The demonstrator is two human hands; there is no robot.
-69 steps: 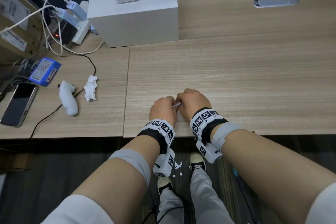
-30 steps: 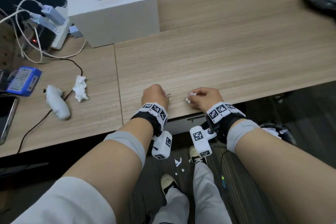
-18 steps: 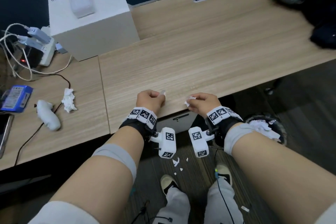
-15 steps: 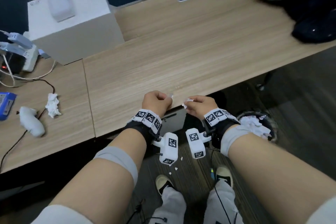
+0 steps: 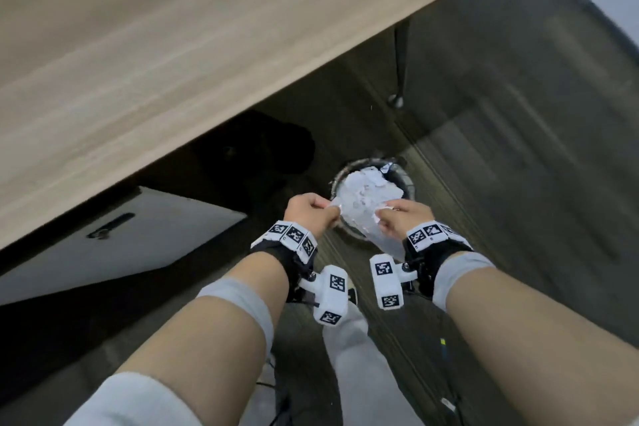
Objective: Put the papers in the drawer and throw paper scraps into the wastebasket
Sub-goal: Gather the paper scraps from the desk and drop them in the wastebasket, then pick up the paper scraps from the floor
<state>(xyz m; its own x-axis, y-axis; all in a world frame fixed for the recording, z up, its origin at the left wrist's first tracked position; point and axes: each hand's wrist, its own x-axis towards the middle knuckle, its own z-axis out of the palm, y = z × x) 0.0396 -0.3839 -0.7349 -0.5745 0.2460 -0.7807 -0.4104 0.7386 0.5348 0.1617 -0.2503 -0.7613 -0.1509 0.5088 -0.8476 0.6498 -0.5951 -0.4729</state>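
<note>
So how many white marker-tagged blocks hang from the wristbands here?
2. One white tagged block hangs below the left hand; the other hangs below the right hand. Both hands are over the round paper-filled wastebasket. No others are visible.

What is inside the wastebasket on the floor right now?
The wastebasket holds a heap of white crumpled paper reaching its rim. The left hand and right hand cover its near side; anything under the heap is hidden.

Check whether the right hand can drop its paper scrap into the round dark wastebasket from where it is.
Probably yes: the right hand pinches a small white paper scrap right above the round dark wastebasket, already heaped with white paper. Nothing lies between.
</note>
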